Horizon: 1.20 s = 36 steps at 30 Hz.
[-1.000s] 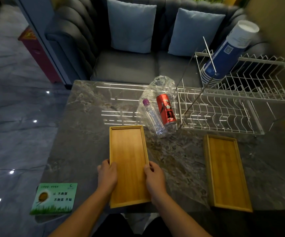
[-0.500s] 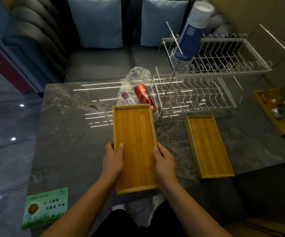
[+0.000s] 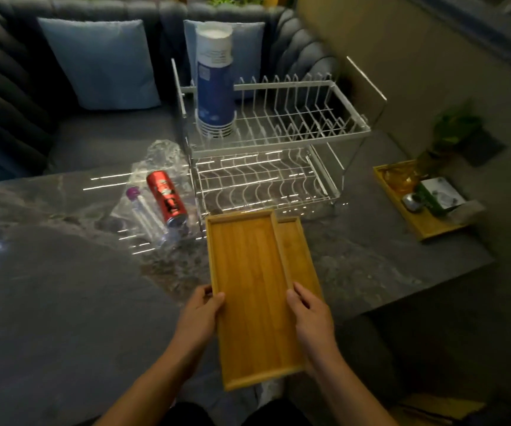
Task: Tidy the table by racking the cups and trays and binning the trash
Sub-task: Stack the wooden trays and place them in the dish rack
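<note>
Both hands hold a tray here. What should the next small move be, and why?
Probably nudge the tray right and lower it onto the second tray, stacking them for the rack. The left hand and right hand grip its long edges, and it hangs parallel over most of the second tray, offset left.

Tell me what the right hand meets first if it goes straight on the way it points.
Probably the second tray lying on the table just ahead of the right hand, unless it rides above with the held tray; then the rack's lower tier. Height is unclear.
</note>
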{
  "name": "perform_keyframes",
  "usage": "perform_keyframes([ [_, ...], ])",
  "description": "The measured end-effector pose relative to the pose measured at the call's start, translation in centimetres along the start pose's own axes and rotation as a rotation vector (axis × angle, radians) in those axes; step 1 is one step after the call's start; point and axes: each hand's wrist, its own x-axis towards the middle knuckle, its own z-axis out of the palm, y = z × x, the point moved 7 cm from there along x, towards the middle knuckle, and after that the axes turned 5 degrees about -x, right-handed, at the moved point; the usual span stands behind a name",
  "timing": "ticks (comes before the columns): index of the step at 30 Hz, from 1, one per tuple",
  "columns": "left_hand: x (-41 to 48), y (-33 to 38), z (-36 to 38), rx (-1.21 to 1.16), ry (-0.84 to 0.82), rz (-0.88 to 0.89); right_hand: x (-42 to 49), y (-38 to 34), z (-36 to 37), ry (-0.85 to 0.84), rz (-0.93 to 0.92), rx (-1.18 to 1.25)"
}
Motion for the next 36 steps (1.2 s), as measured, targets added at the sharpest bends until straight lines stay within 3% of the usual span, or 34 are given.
perform_keyframes([
  [5, 0.9, 0.2, 8.0, 0.091, -0.014, 0.002, 4.9, 1.3, -6.1, -0.048, 0.028, -0.03],
  [10, 2.6, 0.6, 11.5, 0.226, 0.09, 0.032, 7.9, 0.7, -7.9, -0.128, 0.004, -0.082],
  [20, 5.5, 0.6, 12.1, 0.386, 0.136, -0.006, 10.1, 0.2, -6.7, -0.117, -0.01, -0.144],
  [36, 6.6, 1.6, 11.3, 0.662, 0.229, 0.162, 10.9, 1.4, -5.0, -0.002, 0.058, -0.197],
])
